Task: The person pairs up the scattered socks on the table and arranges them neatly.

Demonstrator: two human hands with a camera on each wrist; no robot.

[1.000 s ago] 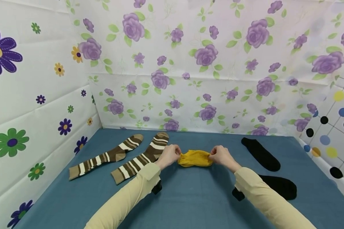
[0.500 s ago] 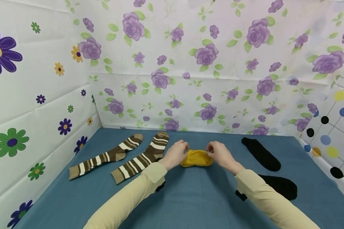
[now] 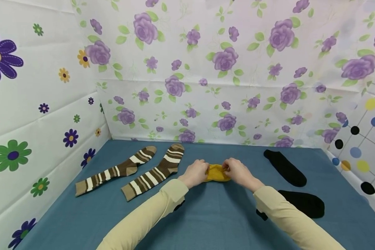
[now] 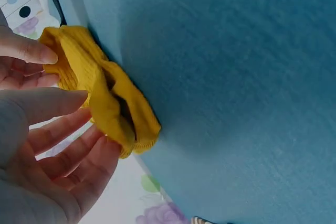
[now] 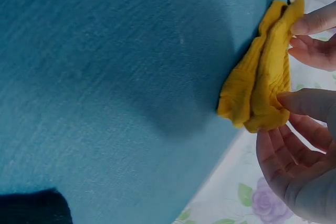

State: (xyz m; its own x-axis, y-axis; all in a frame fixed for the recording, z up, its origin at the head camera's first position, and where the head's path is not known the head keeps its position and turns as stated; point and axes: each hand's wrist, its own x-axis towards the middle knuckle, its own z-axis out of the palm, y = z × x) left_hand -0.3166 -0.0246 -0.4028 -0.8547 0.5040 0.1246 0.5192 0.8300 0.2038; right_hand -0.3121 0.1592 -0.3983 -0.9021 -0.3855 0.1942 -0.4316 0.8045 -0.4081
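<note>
Over the middle of the table a ribbed yellow sock lies in layers; whether it is one folded sock or two stacked, I cannot tell. My left hand holds its left end, thumb on the near side and fingers behind. At the other end my right hand pinches it between thumb and fingers. Both wrist views show the yellow fabric bunched between the two hands, with a dark gap between layers in the left wrist view. The fingertips behind the fabric are partly hidden.
Two brown-and-white striped socks lie at the left, one farther out and one nearer. On the right are two black socks, one behind and one in front, partly covered by my right sleeve. Patterned sheets wall the blue table.
My left hand has moved right along the yellow sock, and my right hand has shifted slightly left. The hands are closer together, with less yellow showing between them. The other socks have not moved.
</note>
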